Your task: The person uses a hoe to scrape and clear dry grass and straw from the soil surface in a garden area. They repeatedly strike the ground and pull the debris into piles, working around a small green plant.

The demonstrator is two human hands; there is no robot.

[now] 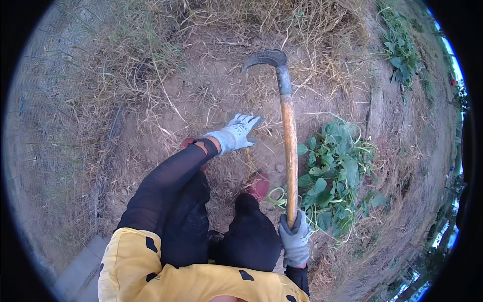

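A sickle with a long wooden handle (pixel 289 151) points away from me. Its dark curved blade (pixel 266 57) bends to the left, fixed by a metal socket (pixel 284 80). My right hand (pixel 297 239), in a grey work glove, grips the handle's lower end beside my right thigh. My left hand (pixel 236 132) wears a white and grey glove and reaches over the bare soil (pixel 215 90), its thumb apart from the fingers. I see nothing held in it; whether its fingertips touch the dry stalks below cannot be made out.
A leafy green vine plant (pixel 336 177) grows to the right of the handle, with another (pixel 400 49) farther off. Dry grass (pixel 264 19) lines the far side. A wire mesh fence (pixel 49 151) runs along the left. My red shoe (pixel 259 185) rests near the vine.
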